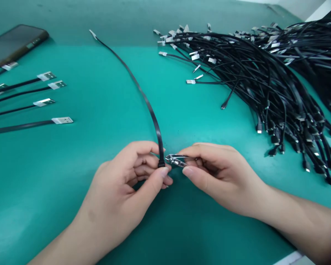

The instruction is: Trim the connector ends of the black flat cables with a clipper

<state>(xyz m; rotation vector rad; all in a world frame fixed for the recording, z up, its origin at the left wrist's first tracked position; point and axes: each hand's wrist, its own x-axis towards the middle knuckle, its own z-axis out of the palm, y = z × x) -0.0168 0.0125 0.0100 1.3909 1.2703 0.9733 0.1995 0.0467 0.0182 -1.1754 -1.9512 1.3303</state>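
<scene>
A flat black USB cable (143,96) curves from the back of the mat down to my left hand (135,176). That hand's thumb and fingers pinch the cable near its lower connector, most of which they hide. The far end of the cable has a pale tip and lies on the mat. Shiny metal nail clippers (176,160) are held between the thumb and forefinger of my right hand (223,175). Their jaws point left, right beside the cable's lower end; whether they touch it I cannot tell.
A large heap of black cables (253,73) covers the right side of the green mat (110,110). Several more cables with USB plugs (62,120) reach in from the left edge. Behind those lies a smartphone (15,42).
</scene>
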